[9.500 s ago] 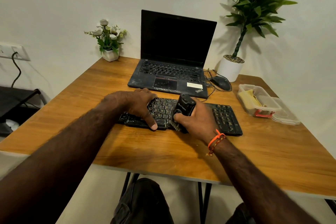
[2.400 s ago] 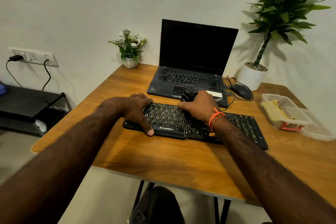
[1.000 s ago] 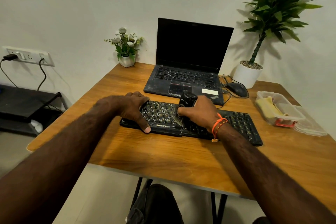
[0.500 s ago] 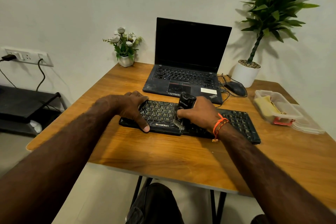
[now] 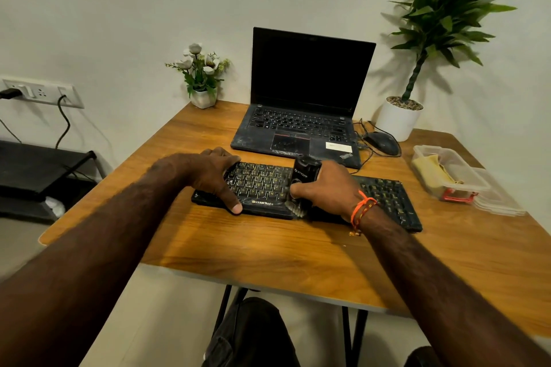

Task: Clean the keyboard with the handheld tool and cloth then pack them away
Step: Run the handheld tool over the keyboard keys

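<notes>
Keyboard black, lying flat across mid-table, just in front of laptop, long side toward the viewer. Keys with yellowish legends, white logo on front edge near centre.

Left hand gripping keyboard's left end: fingers curled over the far edge, thumb pressed down on the front edge.

Right hand wrapped round the tool, black and stubby, held roughly upright over keyboard middle. Brush at its lower end, bristles at keyboard front edge, just right of the logo; touching or not, hard to tell. Orange thread band on right wrist.

Cloth yellow, bunched inside clear box at table's right side, well apart from keyboard. Red part visible at box's near end, unclear what. Clear lid lying just beside box, on its right.

Laptop open, screen dark, palm rest dusty, white sticker on right side. Mouse black, just right of laptop, cable looped next to it. Tall plant in white pot at far right corner. Small flower pot at far left corner. Wall socket on left with plug and cables. Dark shelf below it, beside table.
</notes>
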